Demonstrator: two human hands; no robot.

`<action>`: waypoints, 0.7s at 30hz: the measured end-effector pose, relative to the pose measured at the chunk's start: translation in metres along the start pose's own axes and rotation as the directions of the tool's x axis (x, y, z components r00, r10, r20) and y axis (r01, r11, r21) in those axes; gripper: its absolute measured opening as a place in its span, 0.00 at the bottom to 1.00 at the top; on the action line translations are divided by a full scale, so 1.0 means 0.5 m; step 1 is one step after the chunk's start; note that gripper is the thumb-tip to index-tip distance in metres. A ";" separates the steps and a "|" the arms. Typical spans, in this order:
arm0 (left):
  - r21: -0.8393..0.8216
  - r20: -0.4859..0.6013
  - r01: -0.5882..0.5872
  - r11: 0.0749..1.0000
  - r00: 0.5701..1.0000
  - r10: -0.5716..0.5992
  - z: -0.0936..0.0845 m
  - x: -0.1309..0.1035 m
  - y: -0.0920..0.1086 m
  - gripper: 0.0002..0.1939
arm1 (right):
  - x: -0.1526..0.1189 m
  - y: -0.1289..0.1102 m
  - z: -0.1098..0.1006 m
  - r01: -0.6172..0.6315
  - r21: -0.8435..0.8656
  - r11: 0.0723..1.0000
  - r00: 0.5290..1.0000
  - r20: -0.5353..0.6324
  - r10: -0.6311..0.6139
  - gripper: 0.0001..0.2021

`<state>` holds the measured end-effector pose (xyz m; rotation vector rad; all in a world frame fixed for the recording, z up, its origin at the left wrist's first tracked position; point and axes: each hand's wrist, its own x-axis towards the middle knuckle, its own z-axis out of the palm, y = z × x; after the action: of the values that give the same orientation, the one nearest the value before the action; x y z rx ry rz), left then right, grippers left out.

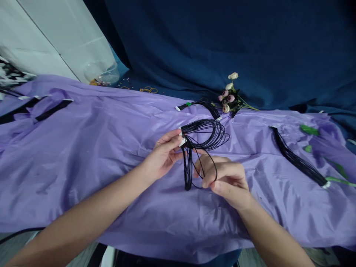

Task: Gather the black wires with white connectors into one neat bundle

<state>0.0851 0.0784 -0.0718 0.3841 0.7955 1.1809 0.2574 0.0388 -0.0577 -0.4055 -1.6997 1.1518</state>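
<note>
My left hand [168,150] pinches a black wire harness [207,135] by its white connectors [182,141], above the purple cloth. From the connectors, thin wires curve out to the right in a wide loop, and a tighter bunch hangs down below. My right hand [225,174] is closed, thumb against forefinger, on a loose wire loop that has come away from the bunch. Some of its fingers pass behind the wires, so their tips are partly hidden.
Another black wire harness [297,159] lies to the right, and one with green tape [200,104] lies behind my hands. Artificial flowers [229,97] rest at the back edge. More black harnesses [54,109] lie at the far left. A clear plastic container [104,73] stands behind the purple cloth [111,148].
</note>
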 end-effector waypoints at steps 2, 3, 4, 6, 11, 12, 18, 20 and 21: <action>0.001 -0.003 0.003 1.000 1.000 -0.003 0.001 0.000 0.000 0.11 | 0.001 -0.001 -0.003 0.006 -0.010 1.000 0.999 0.052 -0.006 0.06; 0.005 -0.006 0.003 1.000 1.000 -0.003 0.001 0.001 0.000 0.11 | 0.002 -0.001 -0.004 0.007 -0.014 1.000 0.997 0.078 -0.006 0.06; 0.010 -0.009 0.003 1.000 1.000 -0.003 0.001 0.001 -0.001 0.11 | 0.003 -0.002 -0.004 0.007 -0.018 1.000 0.995 0.100 -0.005 0.06; 0.016 -0.011 -0.002 1.000 1.000 0.002 0.000 0.003 -0.002 0.11 | 0.005 -0.005 -0.002 0.012 -0.054 0.998 0.993 0.119 -0.005 0.06; 0.043 -0.012 -0.061 0.997 0.998 0.062 -0.007 0.008 -0.006 0.13 | 0.008 -0.009 0.008 0.115 -0.294 0.949 0.978 0.199 -0.057 0.04; 0.049 -0.015 -0.077 0.996 0.997 0.078 -0.009 0.009 -0.006 0.14 | 0.007 -0.009 0.009 0.133 -0.317 0.939 0.972 0.227 -0.062 0.05; -0.013 -0.103 -0.179 0.984 0.979 0.176 -0.017 0.025 0.004 0.14 | -0.007 0.009 -0.004 -0.013 -0.320 0.947 0.970 -0.234 -0.065 0.16; -0.026 -0.145 -0.193 0.981 0.972 0.187 -0.017 0.028 0.009 0.13 | -0.009 0.022 -0.006 -0.120 -0.169 0.978 0.866 -0.500 0.020 0.20; -0.033 -0.157 -0.196 0.980 0.969 0.189 -0.017 0.028 0.011 0.13 | -0.009 0.030 -0.005 -0.159 -0.068 0.985 0.810 -0.580 0.090 0.21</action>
<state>0.0775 0.0923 -0.0790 0.3392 0.8760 1.4222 0.2582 0.0443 -0.0724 -0.8581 -1.2113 0.8984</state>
